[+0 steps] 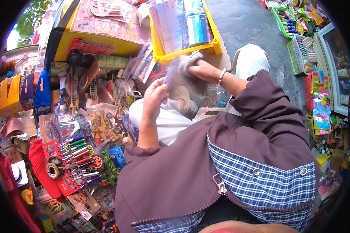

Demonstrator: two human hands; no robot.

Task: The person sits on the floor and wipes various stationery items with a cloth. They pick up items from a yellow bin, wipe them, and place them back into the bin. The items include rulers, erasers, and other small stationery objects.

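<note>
My left hand (155, 95) is closed, with thumb and fingers pinching a thin translucent bluish strip (170, 73), perhaps a ruler or a clear sleeve; its kind is not plain. In my right hand (203, 71) is a crumpled grey cloth (190, 61), bunched close beside the strip. Whether cloth and strip touch is unclear from the blur. Just beyond both hands stands a yellow plastic basket (186, 52), filled with long clear packets (169, 27) and blue-and-white packages (197, 24).
Carded pens (79, 155), toy vehicles (105, 128) and packaged goods crowd the left side. A yellow-sided box (122, 49) stands at the far left. Grey floor (245, 23) stretches beyond my knees. Green (282, 21) and white baskets (295, 58) of small goods line the right.
</note>
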